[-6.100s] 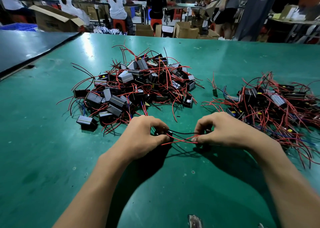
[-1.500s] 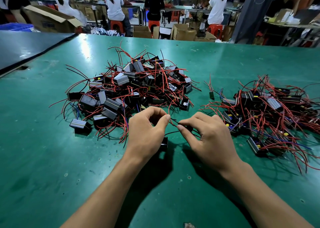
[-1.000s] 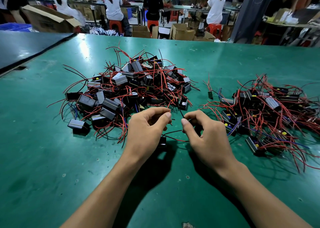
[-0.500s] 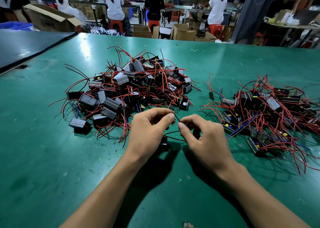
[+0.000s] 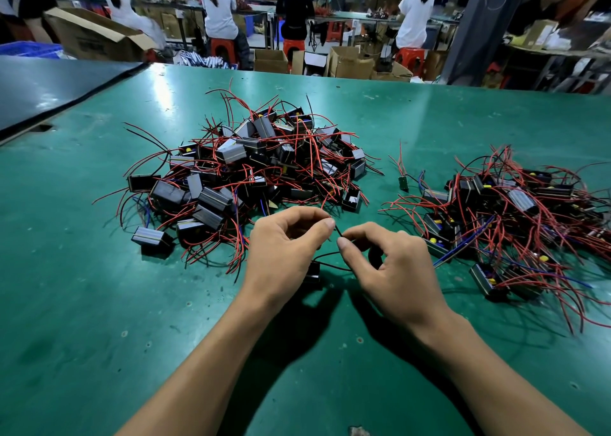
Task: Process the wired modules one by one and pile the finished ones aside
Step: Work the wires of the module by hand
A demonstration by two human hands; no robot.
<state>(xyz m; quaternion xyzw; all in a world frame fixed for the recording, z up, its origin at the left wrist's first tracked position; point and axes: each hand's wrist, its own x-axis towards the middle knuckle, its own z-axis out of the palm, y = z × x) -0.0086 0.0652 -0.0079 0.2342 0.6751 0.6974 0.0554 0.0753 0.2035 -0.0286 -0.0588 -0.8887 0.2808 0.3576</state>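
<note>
Green matting covers the counter [image 5: 82, 303] in front of me, scuffed and marked with small round spots. Item one: my left hand [image 5: 284, 250], thumb and forefinger pinched shut on a thin black wire [image 5: 325, 254] just above the counter. Item two: my right hand [image 5: 393, 267], thumb and forefinger likewise pinched on the same wiring, its fingertips almost meeting those of the left; both hands close together at the middle of the counter. Item three: one small black module [image 5: 312, 271], partly hidden under my left hand, resting on or just over the counter, with the black wire looping from it toward my right fingers. Item four: a large heap of wired modules [image 5: 251, 167], black and grey cases tangled in red and black leads, lying beyond my left hand. Item five: a second pile of wired modules [image 5: 515, 217] to the right, flatter, some showing yellow parts and a few blue leads among the red. Item six: a single small green board [image 5: 403, 182] with red leads, lying alone between the two piles. Background: other people seated on red stools at far benches, with cardboard boxes [image 5: 350, 61] on the floor.
</note>
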